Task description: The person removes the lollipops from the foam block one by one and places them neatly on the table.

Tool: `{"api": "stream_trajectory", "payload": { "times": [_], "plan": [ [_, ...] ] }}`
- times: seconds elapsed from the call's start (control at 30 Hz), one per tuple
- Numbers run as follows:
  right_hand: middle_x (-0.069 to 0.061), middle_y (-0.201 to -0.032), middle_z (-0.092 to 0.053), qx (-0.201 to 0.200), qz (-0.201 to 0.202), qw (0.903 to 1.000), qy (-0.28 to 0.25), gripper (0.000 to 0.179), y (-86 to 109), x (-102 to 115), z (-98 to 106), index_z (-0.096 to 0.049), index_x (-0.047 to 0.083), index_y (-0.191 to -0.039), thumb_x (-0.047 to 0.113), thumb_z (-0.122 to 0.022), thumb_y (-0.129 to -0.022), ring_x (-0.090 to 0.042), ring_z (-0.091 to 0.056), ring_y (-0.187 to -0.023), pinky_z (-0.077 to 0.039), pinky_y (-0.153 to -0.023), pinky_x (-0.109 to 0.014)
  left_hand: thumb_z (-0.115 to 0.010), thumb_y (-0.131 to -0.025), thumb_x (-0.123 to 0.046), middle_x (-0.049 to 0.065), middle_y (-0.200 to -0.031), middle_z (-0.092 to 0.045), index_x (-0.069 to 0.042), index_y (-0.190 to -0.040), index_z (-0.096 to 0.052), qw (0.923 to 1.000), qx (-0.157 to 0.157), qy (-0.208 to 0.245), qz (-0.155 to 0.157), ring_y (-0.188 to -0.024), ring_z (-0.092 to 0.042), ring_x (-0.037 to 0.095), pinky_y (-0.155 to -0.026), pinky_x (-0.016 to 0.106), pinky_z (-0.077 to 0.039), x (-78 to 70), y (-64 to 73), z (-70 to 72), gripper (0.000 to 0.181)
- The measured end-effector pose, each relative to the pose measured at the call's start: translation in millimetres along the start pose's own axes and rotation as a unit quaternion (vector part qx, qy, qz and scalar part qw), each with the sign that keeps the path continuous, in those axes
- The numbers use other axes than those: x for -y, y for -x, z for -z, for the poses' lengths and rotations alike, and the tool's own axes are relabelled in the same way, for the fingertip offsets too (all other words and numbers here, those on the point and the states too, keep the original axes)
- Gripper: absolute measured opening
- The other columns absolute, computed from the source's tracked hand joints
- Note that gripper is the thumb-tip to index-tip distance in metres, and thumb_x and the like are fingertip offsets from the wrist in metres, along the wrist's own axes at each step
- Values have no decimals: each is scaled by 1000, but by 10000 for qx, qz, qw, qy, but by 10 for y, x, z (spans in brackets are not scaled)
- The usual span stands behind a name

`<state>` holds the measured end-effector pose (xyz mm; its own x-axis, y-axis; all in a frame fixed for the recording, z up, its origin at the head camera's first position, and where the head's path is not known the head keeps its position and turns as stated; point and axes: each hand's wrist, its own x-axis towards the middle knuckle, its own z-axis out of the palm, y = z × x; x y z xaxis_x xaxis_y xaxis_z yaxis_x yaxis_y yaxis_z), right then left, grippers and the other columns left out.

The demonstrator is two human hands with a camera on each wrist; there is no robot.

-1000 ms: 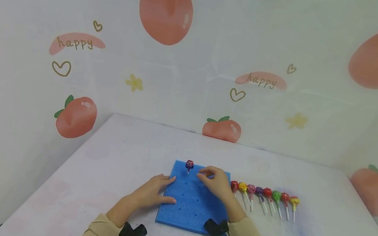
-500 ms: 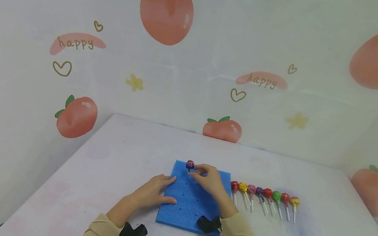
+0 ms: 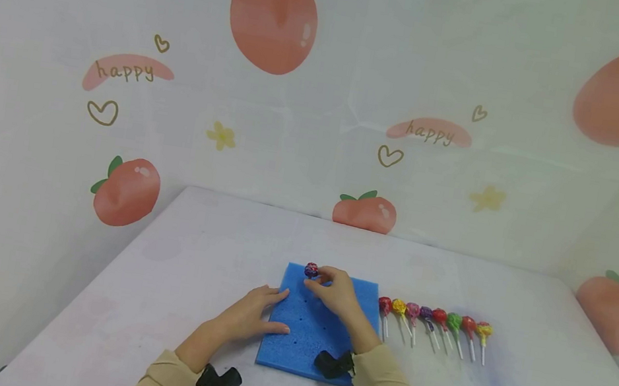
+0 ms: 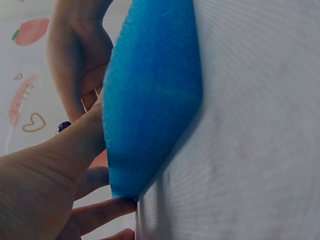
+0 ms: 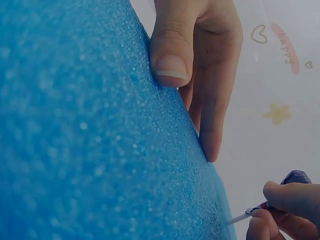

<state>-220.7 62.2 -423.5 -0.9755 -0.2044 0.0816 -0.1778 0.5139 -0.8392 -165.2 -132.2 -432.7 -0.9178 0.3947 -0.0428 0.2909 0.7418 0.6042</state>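
A blue foam board [image 3: 288, 353] with small holes lies on the table. Near its far left corner stands a lollipop [image 3: 311, 268] in a dark purple and red wrapper. My right hand [image 3: 335, 293] pinches this lollipop just below its round head between thumb and fingers; in the right wrist view its white stick [image 5: 239, 219] runs down to the foam. At the board's left edge my left hand [image 3: 252, 313] rests with thumb and fingers spread and fairly straight, the fingertips touching the foam.
To the right of the board lies a row of several wrapped lollipops [image 3: 440, 316] in red, yellow, pink, purple and green, sticks toward me. A white cloth [image 3: 427, 130] printed with peaches hangs behind the table. Each wrist wears a black curved piece [image 3: 219, 382].
My right hand has moved left across the board to the standing lollipop and now pinches it. The left hand has stayed at the board's left edge.
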Motion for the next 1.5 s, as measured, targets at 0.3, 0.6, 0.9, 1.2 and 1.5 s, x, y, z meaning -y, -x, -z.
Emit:
{"api": "stream_trajectory", "payload": {
  "times": [0.3,0.6,0.9,1.2,1.5],
  "plan": [
    [-16,-93,-68,-38,-64,10000,-18,36,-23,-15,-16,-62,-4,-113,15,-69,-83,-16,-64,-63,-48,-54,-24,-67,-83,-42,23,-143,-41,-5,-140,-42,10000,-15,-20,1,-136,-31,45,-108,58,-31,-4,0,-9,72],
    [-15,-86,-67,-126,143,9995,-245,26,-13,19,5,-66,-1,-104,12,-69,-82,-16,-63,-63,-47,-52,-24,-68,-82,-41,23,-143,-41,-5,-139,-43,10000,5,36,29,-136,-30,45,-108,59,-31,-16,0,-8,72],
    [-12,-84,-67,-296,269,9988,-272,18,2,68,61,-68,2,-99,9,-69,-82,-18,-64,-67,-49,-56,-25,-68,-82,-40,24,-143,-41,-4,-139,-43,10000,7,36,-1,-136,-31,45,-108,59,-31,-20,1,-4,72],
    [-12,-86,-66,-166,220,9990,-348,19,28,100,119,-67,3,-101,12,-68,-84,-14,-61,-66,-48,-57,-24,-68,-83,-40,24,-143,-41,-3,-139,-42,10000,-3,38,-16,-136,-31,46,-108,59,-31,-21,6,-2,72],
    [-10,-84,-66,-163,338,9988,-313,18,66,102,176,-68,4,-99,14,-68,-84,-13,-62,-65,-48,-57,-22,-67,-83,-41,23,-144,-40,-4,-140,-42,10000,1,-16,16,-136,-31,45,-108,59,-31,-16,6,-2,72]
  ]
}}
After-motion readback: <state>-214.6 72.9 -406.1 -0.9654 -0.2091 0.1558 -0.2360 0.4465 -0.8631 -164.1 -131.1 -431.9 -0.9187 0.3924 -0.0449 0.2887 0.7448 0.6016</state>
